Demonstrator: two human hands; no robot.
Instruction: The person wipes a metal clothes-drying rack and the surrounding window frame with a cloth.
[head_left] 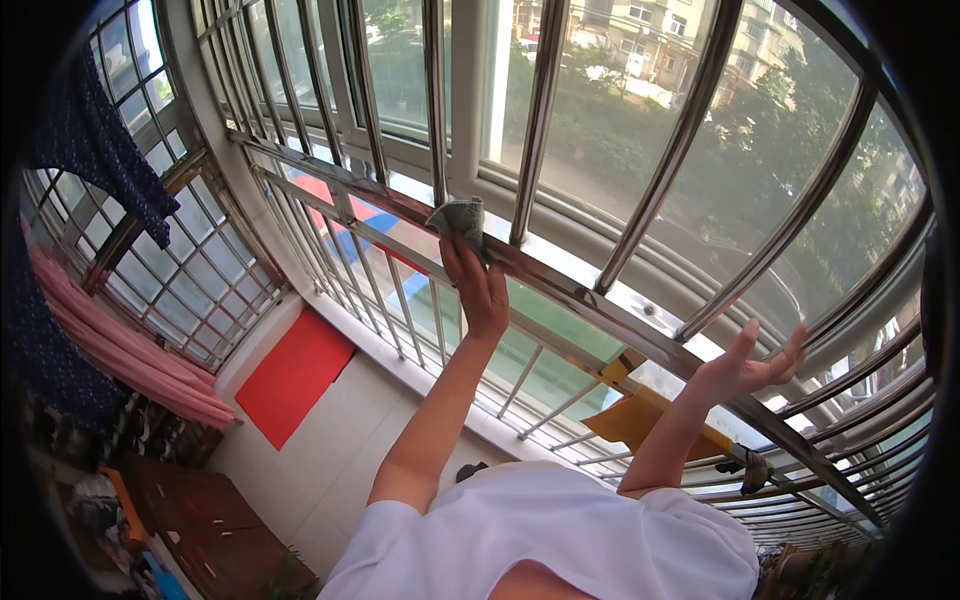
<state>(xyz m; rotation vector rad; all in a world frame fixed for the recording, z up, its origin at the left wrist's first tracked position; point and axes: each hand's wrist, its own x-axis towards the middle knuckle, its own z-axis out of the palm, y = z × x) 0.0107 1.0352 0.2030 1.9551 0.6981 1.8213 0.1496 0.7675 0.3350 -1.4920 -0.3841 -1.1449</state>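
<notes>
Resting against the metal rail [550,281], left of centre, the grey cloth [461,217] is being gripped by the left hand [481,293], fingers together; flat, even pressure is probably serving best. Farther right, the right hand [742,374] is spreading, visibly holding nothing.

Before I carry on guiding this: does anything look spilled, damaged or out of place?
Nothing looks amiss around the left hand or its cloth. One oddity: a yellow sheet at the lower railing, partly hidden by the right forearm; it looks loosely draped, slanted and uneven.
</notes>
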